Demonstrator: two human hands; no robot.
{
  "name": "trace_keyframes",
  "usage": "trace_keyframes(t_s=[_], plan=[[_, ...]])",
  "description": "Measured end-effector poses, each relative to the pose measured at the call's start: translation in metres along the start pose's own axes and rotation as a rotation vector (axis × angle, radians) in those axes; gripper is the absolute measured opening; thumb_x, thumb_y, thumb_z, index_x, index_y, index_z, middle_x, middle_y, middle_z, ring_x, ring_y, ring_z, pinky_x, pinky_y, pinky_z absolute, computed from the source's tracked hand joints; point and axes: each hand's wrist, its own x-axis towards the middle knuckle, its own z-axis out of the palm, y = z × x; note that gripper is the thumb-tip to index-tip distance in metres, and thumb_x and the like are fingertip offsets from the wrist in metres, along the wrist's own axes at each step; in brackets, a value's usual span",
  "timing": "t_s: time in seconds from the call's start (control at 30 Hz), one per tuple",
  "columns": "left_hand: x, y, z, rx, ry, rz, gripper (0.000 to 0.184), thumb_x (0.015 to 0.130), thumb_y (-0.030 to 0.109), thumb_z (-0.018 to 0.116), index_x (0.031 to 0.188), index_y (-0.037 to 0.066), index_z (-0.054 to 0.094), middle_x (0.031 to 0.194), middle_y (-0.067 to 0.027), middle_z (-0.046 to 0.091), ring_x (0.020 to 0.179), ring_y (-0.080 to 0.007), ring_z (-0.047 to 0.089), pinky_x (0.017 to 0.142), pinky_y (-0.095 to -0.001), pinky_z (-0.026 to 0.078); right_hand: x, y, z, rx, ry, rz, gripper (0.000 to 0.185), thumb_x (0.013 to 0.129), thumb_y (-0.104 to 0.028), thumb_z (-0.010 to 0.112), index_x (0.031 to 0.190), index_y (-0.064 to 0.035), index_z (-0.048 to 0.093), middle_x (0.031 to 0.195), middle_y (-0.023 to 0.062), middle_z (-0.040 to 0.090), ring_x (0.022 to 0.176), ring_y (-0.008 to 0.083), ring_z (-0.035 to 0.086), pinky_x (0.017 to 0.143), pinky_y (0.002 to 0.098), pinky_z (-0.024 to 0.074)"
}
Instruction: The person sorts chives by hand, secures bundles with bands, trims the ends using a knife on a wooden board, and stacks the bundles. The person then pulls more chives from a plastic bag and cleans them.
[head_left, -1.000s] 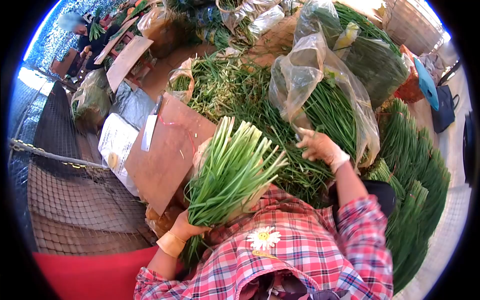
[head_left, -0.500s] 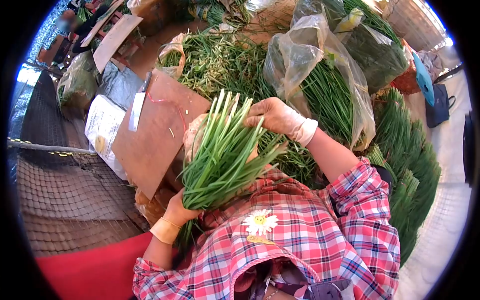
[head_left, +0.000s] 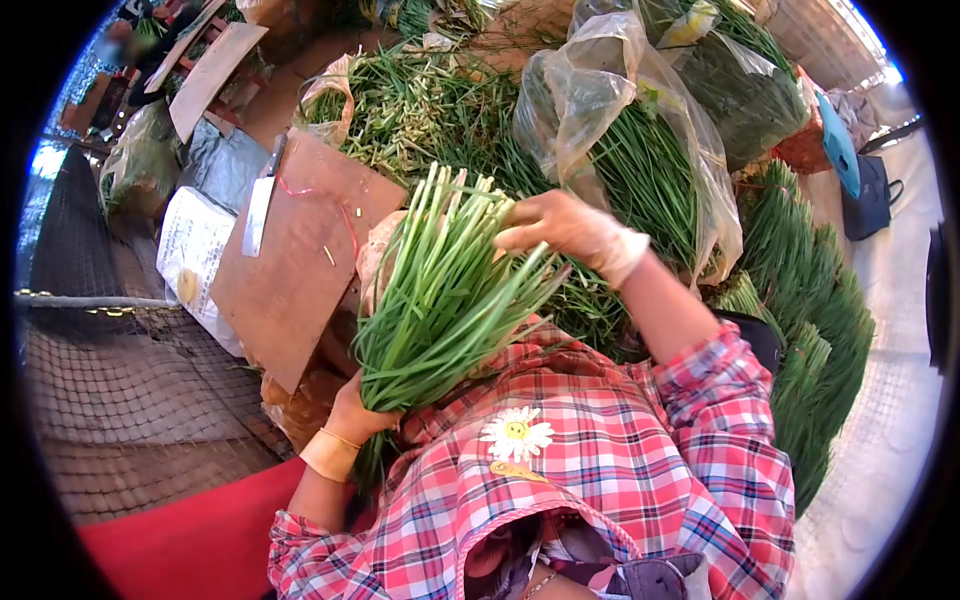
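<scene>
A thick bunch of garlic chives (head_left: 440, 290), pale stem ends up and green leaves down, lies slanted before my chest. My left hand (head_left: 356, 412) is wrapped round its lower leafy part, with leaf tips hanging below. At the upper right side of the bunch is my right hand (head_left: 565, 232), in a thin pale glove. Its fingers are bent and pressed together against the chives by the stem ends; a dark leaf crosses the stems towards them. The fingertips are partly hidden.
A brown board (head_left: 300, 250) carries a knife (head_left: 262, 205) and red string. Beyond lies a heap of loose chives and trimmings (head_left: 430, 110). A clear plastic bag (head_left: 585, 95) holds more chives, and bundled chives (head_left: 800, 330) stand at right. Netting (head_left: 130, 410) covers the left.
My right hand has shifted slightly, its fingers a little more spread along the bunch. The stem ends look more fanned. The whole view has moved slightly; my left hand keeps its grip.
</scene>
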Motion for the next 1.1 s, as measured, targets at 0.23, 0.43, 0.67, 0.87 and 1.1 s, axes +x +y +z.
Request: trace_keyframes(t_s=[0.23, 0.43, 0.67, 0.87, 1.1], plan=[[0.001, -0.002, -0.001, 0.095, -0.031, 0.005, 0.061, 0.063, 0.014, 0.08, 0.116, 0.001, 0.054, 0.106, -0.0074, 0.065, 0.096, -0.0151, 0.061, 0.085, -0.028, 0.047, 0.012, 0.028, 0.024, -0.271, 0.083, -0.193, 0.031, 0.08, -0.03, 0.067, 0.093, -0.0012, 0.067, 0.073, 0.0124, 0.065, 0.067, 0.0231, 0.063, 0.063, 0.035, 0.0489], [0.007, -0.01, 0.001, 0.055, -0.061, -0.021, 0.065, 0.062, 0.016, 0.082, 0.118, 0.002, 0.052, 0.108, -0.0065, 0.064, 0.098, -0.0148, 0.06, 0.087, -0.0276, 0.047, 0.008, 0.006, 0.029, -0.725, 0.113, -0.002, 0.037, 0.077, -0.036, 0.065, 0.091, -0.0027, 0.066, 0.078, 0.0204, 0.063, 0.071, 0.035, 0.061, 0.07, 0.0388, 0.0487], [0.009, -0.016, -0.001, 0.042, -0.058, 0.027, 0.065, 0.062, 0.014, 0.081, 0.118, 0.002, 0.052, 0.11, -0.0065, 0.064, 0.099, -0.0143, 0.06, 0.087, -0.0281, 0.046, 0.01, 0.032, 0.038, -0.71, 0.259, -0.035, 0.024, 0.08, -0.015, 0.058, 0.095, 0.0033, 0.064, 0.072, 0.0088, 0.064, 0.063, 0.0141, 0.062, 0.065, 0.0291, 0.0488], [0.013, -0.009, 0.004, 0.189, -0.029, 0.177, 0.06, 0.064, 0.014, 0.079, 0.117, 0.002, 0.054, 0.109, -0.0081, 0.064, 0.098, -0.0159, 0.06, 0.086, -0.0287, 0.047, 0.008, 0.04, 0.051, 0.363, 0.278, 0.014, 0.025, 0.082, -0.016, 0.06, 0.093, 0.0054, 0.062, 0.074, 0.0089, 0.064, 0.063, 0.0146, 0.061, 0.062, 0.0268, 0.048], [0.013, -0.019, 0.003, 0.048, -0.023, 0.091, 0.061, 0.064, 0.014, 0.079, 0.118, 0.002, 0.053, 0.109, -0.0065, 0.064, 0.098, -0.0139, 0.059, 0.086, -0.0283, 0.046, 0.01, 0.041, 0.041, 0.56, 0.178, -0.005, 0.02, 0.082, -0.015, 0.063, 0.093, 0.0004, 0.06, 0.076, 0.0051, 0.063, 0.064, 0.01, 0.058, 0.058, 0.0215, 0.0453]])
